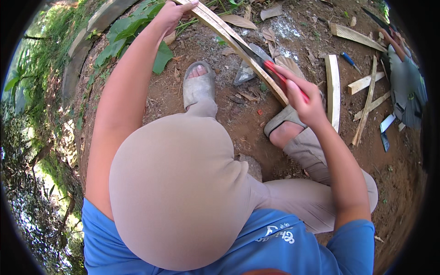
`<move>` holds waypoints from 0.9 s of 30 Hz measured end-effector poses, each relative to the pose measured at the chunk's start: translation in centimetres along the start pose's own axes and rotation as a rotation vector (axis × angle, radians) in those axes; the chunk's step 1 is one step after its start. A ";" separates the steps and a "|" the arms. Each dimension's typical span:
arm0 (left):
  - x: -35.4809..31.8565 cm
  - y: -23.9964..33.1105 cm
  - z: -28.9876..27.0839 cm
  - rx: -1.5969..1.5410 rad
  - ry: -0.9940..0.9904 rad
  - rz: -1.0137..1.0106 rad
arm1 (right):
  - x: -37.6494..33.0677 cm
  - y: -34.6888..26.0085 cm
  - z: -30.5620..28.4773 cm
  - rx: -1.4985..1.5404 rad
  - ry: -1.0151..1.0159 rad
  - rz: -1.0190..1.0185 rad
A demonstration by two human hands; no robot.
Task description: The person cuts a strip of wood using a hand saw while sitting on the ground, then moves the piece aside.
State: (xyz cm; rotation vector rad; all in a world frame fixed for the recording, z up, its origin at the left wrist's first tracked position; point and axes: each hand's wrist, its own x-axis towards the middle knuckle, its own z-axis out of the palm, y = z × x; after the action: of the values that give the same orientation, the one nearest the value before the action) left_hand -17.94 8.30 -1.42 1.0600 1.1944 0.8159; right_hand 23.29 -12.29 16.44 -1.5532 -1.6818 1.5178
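My left hand (170, 17), at the far top edge, is closed on the upper end of a long pale wooden strip (215, 23), which appears bowed. The strip slants down to the right, its lower end beside my right sandal (283, 119). My right hand (306, 101) grips the red handle of a flat-bladed hand tool (262, 55). Its grey blade lies along the strip's right side, apparently touching it. Whether it is a saw or a knife, I cannot tell. My left sandal (200, 87) rests on the soil left of the strip.
Right of my hand stands another pale wooden piece (332, 87). Several wood strips (366, 82), a blue-handled tool (350, 60) and a white-and-blue object (386, 126) lie beyond. Another person (405, 82) is at the far right. Stones (245, 73) and green leaves (130, 32) lie ahead.
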 end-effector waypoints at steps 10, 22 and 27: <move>-0.2 -0.1 -2.8 0.046 -0.015 -0.049 | -6.4 -0.5 -2.2 -0.017 -0.016 0.046; 0.5 0.8 -2.2 -0.005 -0.093 -0.116 | 3.7 0.5 3.4 0.041 0.054 -0.133; -0.8 1.3 -3.0 -0.009 -0.045 -0.115 | -9.3 -2.9 -4.7 -0.131 -0.021 0.056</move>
State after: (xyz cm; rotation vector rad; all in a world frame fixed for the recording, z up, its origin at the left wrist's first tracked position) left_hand -21.02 8.61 -0.02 0.9884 1.2013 0.7046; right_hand 28.77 -17.87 23.98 -1.6683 -1.7956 1.4823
